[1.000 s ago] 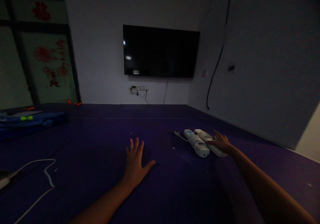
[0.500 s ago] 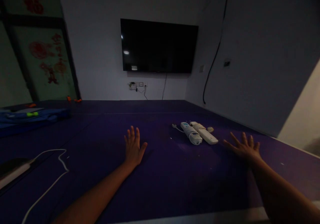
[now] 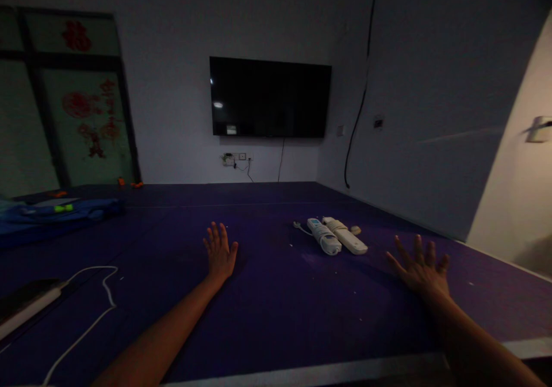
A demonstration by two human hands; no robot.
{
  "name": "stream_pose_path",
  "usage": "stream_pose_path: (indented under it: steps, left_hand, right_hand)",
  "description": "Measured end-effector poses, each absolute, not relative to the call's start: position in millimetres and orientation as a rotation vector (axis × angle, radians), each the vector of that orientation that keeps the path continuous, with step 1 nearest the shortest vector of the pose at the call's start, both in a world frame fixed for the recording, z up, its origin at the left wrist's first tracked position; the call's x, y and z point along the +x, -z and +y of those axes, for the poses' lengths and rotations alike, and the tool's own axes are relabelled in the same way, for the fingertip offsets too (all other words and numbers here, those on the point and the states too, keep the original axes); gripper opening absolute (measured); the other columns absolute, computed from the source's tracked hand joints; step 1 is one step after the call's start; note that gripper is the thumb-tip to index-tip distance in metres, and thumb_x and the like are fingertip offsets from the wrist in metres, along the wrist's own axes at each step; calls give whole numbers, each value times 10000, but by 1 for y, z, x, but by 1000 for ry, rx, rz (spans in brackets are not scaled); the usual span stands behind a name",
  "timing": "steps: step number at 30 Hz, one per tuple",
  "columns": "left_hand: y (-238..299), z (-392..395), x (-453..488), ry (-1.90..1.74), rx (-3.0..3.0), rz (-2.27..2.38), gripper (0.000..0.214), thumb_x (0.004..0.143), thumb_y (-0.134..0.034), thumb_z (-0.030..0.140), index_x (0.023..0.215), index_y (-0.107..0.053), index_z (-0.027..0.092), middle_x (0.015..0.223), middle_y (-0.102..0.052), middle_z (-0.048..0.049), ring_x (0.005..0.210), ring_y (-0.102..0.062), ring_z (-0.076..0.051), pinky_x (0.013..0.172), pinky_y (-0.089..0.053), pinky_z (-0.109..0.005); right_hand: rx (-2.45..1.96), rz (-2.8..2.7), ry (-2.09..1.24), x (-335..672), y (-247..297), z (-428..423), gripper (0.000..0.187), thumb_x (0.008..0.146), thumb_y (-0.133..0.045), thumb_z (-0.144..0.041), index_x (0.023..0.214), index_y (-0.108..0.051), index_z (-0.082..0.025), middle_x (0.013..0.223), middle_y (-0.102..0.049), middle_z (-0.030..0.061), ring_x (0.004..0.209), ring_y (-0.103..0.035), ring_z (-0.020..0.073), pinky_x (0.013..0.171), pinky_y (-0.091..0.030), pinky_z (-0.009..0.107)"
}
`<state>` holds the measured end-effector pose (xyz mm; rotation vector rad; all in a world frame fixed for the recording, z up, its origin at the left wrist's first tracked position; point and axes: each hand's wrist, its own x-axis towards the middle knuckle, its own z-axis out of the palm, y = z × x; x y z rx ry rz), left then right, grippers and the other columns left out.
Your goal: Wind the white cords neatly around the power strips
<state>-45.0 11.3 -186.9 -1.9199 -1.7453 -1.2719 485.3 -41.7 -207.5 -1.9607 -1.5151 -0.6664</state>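
Observation:
My left hand (image 3: 220,253) is open with spread fingers, over or on the purple surface (image 3: 276,312); whether the palm touches it I cannot tell. Nothing is in it. To the right, my right hand (image 3: 421,269) is also open, its fingers fanned out and holding nothing. Between the hands, nearer the right one, lie two white power strips side by side. The left strip (image 3: 324,236) has its cord wound around it, with the plug stretched out to the left. Around the right strip (image 3: 346,236) a cream cord is wrapped, its plug resting at the far right side.
A phone-like dark device (image 3: 32,301) with a white cable (image 3: 107,289) lies at the left. Behind it is a blue cloth item (image 3: 86,210). Small orange objects (image 3: 137,185) sit at the far left. A black cable (image 3: 357,122) hangs down the right wall, and a television (image 3: 271,96) is mounted ahead.
The view has tilted up and shifted slightly. My left hand appears a little further left, and my right hand's fingers are spread wider. The power strips stay where they were.

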Motion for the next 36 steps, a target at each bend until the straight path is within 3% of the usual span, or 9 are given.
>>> stream_pose_path:
  steps: [4,14,21,25,30,36]
  left_hand:
    - [189,15,-46,1250,-1900,-1765,725,856,-115,598,1400,91,165,1487,64,-155,1345,89,-306,1035,-57,-603]
    - [190,28,-46,1072,-1940,-1750,714,855,-138,596,1413,-8,170,1494,70,-121,1349,83,-309,1033,-25,-604]
    - [174,55,-49,869,-2110,-1581,672,840,-263,590,1406,-154,245,1502,-68,-43,1366,-34,-258,1068,42,-516]
    - [162,74,-50,774,-2193,-1466,655,832,-304,581,1398,-185,274,1491,-140,-17,1364,-90,-228,1080,56,-467]
    - [149,88,-53,689,-2259,-1357,626,833,-290,586,1389,-202,311,1484,-171,24,1361,-110,-207,1089,30,-429]
    - [142,94,-59,641,-2244,-1334,613,839,-291,568,1389,-206,310,1479,-190,33,1360,-117,-193,1092,25,-405]
  right_hand:
    - [-1865,-1519,882,472,200,-41,668,790,-267,-547,1361,-320,-204,1497,-8,84,1336,38,340,1002,-10,613]
    - [-1776,-1697,960,415,177,-30,560,835,-417,-393,1371,-272,-318,1501,-7,17,1347,-18,293,1017,-32,593]
    - [-1570,-1880,954,366,141,0,538,838,-469,-377,1352,-314,-347,1493,-94,-9,1345,-49,301,1024,-27,595]
    - [-1345,-2025,982,338,119,21,552,840,-483,-376,1360,-299,-350,1494,-67,-18,1342,-66,309,1031,-22,590]
    - [-1179,-2138,1020,302,104,46,588,836,-505,-374,1373,-267,-351,1494,-28,-19,1340,-73,319,1037,-19,583]
    - [-1036,-2317,1017,257,113,67,594,843,-489,-385,1383,-245,-349,1487,-115,-30,1342,-80,299,1060,-55,543]
